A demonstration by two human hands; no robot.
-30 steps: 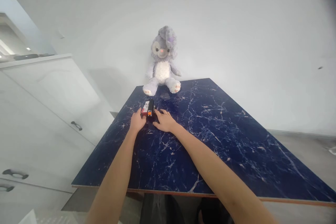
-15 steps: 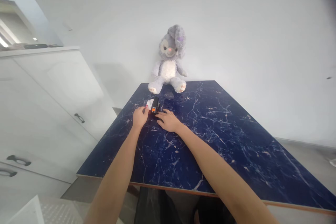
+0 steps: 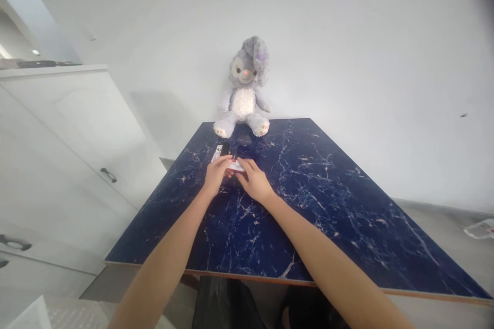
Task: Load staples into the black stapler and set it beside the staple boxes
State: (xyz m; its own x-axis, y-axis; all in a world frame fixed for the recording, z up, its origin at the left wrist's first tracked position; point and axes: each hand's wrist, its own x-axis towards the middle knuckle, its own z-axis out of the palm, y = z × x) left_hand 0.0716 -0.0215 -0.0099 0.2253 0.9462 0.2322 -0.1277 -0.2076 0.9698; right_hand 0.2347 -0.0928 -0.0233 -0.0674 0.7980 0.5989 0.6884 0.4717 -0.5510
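Observation:
A small red-and-white box (image 3: 236, 166) is held between my two hands over the far part of the blue table. My left hand (image 3: 216, 176) is closed on its left end, with the fingers bent around it. At the other end, my right hand (image 3: 255, 180) grips the box between thumb and fingers. Just beyond my left hand lie a white packet with dark print (image 3: 217, 151) and a black object (image 3: 225, 148), side by side and partly covered by that hand. What kind of object the black one is, I cannot make out.
A grey plush rabbit (image 3: 244, 97) sits at the table's back edge against the white wall. The dark blue marbled tabletop (image 3: 309, 205) stretches to the right. White cabinets (image 3: 77, 154) with dark handles stand to the left. A clear plastic item (image 3: 480, 229) lies beyond the right side.
The red-and-white box has come away from beside the black object and is now between both hands. My right hand has left the black object and taken hold of the box. The view shifted slightly.

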